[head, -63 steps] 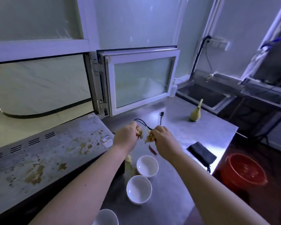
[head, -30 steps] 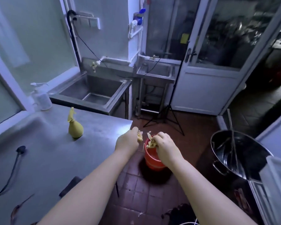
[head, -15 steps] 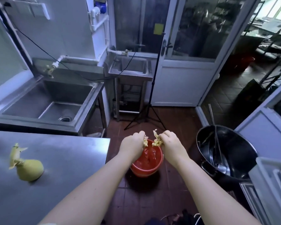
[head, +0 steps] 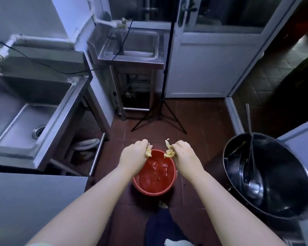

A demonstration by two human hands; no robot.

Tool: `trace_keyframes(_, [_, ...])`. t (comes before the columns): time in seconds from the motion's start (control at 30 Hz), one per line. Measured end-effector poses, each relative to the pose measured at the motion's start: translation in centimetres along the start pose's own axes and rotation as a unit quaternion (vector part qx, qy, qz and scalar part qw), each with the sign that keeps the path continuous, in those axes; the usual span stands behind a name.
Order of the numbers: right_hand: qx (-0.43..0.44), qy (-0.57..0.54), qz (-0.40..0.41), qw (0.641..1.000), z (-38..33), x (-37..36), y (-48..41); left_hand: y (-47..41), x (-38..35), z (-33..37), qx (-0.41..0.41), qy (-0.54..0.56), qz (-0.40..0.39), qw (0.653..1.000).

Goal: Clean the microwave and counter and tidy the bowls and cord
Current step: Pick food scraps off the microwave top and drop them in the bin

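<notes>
Yellowish scraps (head: 169,152), crumpled and ragged, sit in both fists; the left hand (head: 134,156) has its fingers curled tight round its share, so that only a frilled edge shows on the thumb side; the right hand (head: 185,155) grips the rest the same way, with 1 pointed tatter sticking up above the knuckles; the 2 hands are held apart, side by side, over the far rim of the red bucket (head: 154,191) on the tiled floor (head: 194,121), well away from the steel counter (head: 34,201) at the lower left; what the stuff is made of I cannot tell (peel, paper or dried food would all look like this in the dim light); by its creases it seems light, limp and likely to shed crumbs, perhaps a little greasy, so a closed fist suits it better than a fingertip pinch, and the grip should be let go only once each hand is squarely above the bucket's mouth; 1 pale stray bit (head: 163,204) already lies on the floor just in front of the bucket, which hints at how easily pieces drop; the wide black pan (head: 283,174) to the right stands near enough to catch a careless toss
</notes>
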State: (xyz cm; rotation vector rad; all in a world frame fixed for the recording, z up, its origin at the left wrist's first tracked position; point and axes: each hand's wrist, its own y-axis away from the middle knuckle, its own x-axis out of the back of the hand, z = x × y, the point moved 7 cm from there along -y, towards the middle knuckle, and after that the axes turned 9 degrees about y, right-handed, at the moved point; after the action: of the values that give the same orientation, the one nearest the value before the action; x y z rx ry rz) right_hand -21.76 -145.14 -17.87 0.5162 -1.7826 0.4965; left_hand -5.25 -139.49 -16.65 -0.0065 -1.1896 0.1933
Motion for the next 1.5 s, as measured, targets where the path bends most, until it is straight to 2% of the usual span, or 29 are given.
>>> trace_keyframes(0.07, [-0.001,-0.007,-0.026,1.000,2.5,-1.9,-2.7,-3.2,-2.2,-0.3,0.014,0.010,-0.015,1.000])
trace_keyframes(0.17, [-0.005,-0.023,-0.061,0.998,5.2,-5.0,-5.7,-6.7,-6.1,-1.3,0.052,0.019,-0.079,0.995])
trace_keyframes(0.37, [-0.035,-0.081,-0.107,0.990,7.9,-12.3,-7.0,-9.8,-14.0,-4.3,0.094,0.020,-0.178,0.979])
trace_keyframes(0.5, [-0.055,-0.087,-0.174,0.979,9.8,-20.1,-6.7,-11.0,-20.4,-7.4,0.107,0.023,-0.227,0.968])
trace_keyframes(0.73, [-0.080,-0.104,-0.202,0.970,11.7,-36.1,-4.9,-8.6,-36.2,-14.1,0.101,0.047,-0.286,0.952])
trace_keyframes(0.93, [-0.065,-0.113,-0.224,0.966,11.4,-47.8,-3.8,-6.2,-45.8,-19.2,0.092,0.067,-0.278,0.954])
trace_keyframes(1.1, [-0.064,-0.107,-0.224,0.967,11.5,-53.4,-3.6,-6.6,-49.8,-21.1,0.078,0.081,-0.222,0.969])
trace_keyframes(1.3, [-0.075,-0.100,-0.234,0.964,13.0,-56.4,-4.0,-6.7,-51.5,-21.7,0.047,0.079,-0.136,0.986])
trace_keyframes(1.5, [-0.112,-0.048,-0.242,0.962,17.9,-55.7,-4.9,-6.7,-52.7,-20.6,0.049,0.118,-0.160,0.979])
